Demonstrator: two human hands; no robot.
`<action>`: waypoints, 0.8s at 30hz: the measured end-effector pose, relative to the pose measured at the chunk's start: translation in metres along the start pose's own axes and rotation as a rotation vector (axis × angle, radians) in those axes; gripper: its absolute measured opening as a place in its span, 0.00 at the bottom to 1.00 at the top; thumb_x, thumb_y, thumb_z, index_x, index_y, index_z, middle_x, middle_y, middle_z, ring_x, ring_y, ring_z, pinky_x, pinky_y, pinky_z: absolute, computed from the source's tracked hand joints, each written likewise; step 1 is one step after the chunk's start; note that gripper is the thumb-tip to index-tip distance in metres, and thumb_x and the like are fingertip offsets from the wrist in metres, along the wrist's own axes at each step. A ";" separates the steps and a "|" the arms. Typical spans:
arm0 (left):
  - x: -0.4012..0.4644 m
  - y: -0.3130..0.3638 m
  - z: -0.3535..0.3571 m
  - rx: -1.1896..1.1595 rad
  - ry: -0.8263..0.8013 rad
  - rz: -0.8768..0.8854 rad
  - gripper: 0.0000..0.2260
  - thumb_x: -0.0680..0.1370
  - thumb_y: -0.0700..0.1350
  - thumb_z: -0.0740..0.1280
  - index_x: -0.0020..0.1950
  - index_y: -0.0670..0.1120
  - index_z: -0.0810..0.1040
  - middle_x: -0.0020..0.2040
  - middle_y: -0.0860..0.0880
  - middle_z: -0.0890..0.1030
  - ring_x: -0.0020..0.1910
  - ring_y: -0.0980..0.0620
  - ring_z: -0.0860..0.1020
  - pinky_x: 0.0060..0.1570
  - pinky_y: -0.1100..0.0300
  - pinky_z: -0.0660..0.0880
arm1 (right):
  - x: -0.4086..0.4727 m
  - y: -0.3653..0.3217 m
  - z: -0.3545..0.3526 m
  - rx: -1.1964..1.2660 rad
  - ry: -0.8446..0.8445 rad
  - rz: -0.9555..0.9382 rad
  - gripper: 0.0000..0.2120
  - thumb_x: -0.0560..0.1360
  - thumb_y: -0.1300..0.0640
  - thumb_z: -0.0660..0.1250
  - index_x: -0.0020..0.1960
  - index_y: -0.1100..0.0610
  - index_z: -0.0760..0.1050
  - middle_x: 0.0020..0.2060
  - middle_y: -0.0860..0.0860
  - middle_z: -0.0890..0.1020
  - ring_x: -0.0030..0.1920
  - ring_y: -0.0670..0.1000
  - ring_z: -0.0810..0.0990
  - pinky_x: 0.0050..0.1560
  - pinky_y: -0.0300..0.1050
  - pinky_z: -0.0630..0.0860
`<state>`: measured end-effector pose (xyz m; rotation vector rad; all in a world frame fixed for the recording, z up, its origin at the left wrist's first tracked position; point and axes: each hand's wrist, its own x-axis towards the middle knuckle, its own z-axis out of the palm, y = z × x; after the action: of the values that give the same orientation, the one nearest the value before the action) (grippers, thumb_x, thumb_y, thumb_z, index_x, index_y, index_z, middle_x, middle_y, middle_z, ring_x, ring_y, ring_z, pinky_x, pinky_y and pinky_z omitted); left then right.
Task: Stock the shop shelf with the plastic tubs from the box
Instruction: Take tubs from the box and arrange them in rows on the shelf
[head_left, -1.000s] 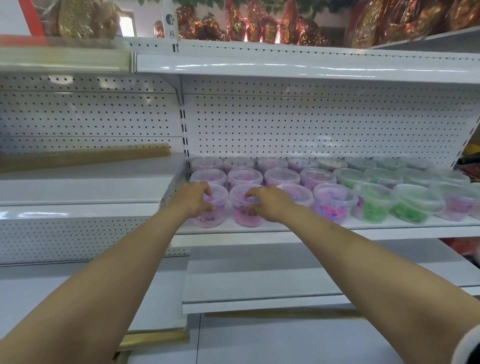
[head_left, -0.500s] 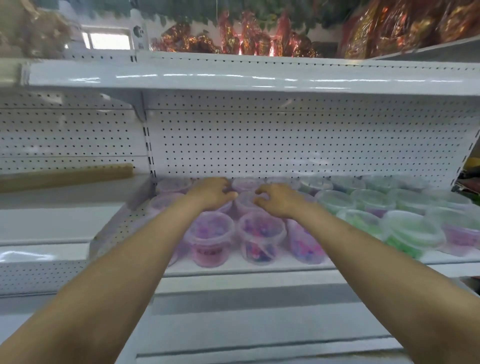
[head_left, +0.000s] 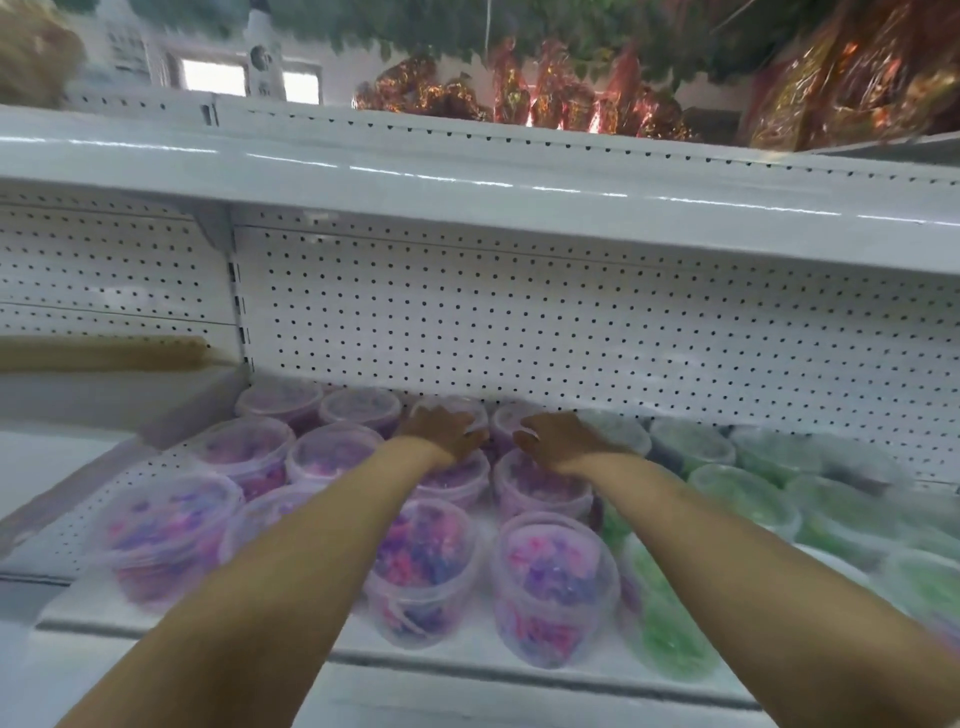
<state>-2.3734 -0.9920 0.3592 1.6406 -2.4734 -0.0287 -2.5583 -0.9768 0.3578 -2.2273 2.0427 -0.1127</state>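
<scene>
Retail shop. White metal gondola shelving (head_left: 467, 176) with a perforated pegboard back panel (head_left: 519, 322) and slotted uprights. Shelf (head_left: 457, 660) carries rows of identical clear lidded tubs: pink/purple tubs (head_left: 550, 587) on the left, green tubs (head_left: 743, 499) on the right. Top shelf holds red-and-gold foil-wrapped packs (head_left: 545, 98); green leaf garland (head_left: 571, 26) hangs overhead.

Two bare forearms end in the left hand (head_left: 445, 432) and right hand (head_left: 563, 439); no sleeves, rings or watch show.
</scene>
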 end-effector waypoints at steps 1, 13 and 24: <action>0.002 0.001 0.003 0.006 -0.009 -0.019 0.13 0.76 0.49 0.59 0.58 0.48 0.76 0.60 0.45 0.77 0.59 0.44 0.75 0.58 0.51 0.72 | 0.003 0.000 0.002 -0.005 -0.005 -0.027 0.23 0.83 0.44 0.51 0.71 0.53 0.70 0.71 0.57 0.72 0.69 0.59 0.71 0.63 0.51 0.69; -0.012 -0.003 -0.003 -0.016 -0.080 -0.043 0.12 0.80 0.48 0.55 0.58 0.48 0.75 0.61 0.47 0.74 0.61 0.45 0.72 0.56 0.55 0.68 | -0.008 -0.012 -0.006 0.080 0.047 -0.144 0.11 0.83 0.53 0.54 0.53 0.56 0.74 0.61 0.57 0.77 0.55 0.54 0.75 0.46 0.43 0.63; -0.052 0.013 -0.019 -0.043 -0.123 0.038 0.17 0.82 0.57 0.54 0.65 0.56 0.76 0.64 0.50 0.77 0.59 0.48 0.76 0.50 0.60 0.69 | -0.063 -0.008 -0.016 -0.102 0.005 -0.044 0.21 0.81 0.43 0.51 0.58 0.51 0.78 0.57 0.55 0.81 0.53 0.56 0.79 0.51 0.47 0.75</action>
<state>-2.3624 -0.9378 0.3725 1.6196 -2.5738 -0.1818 -2.5582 -0.9143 0.3766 -2.3345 2.0465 -0.0192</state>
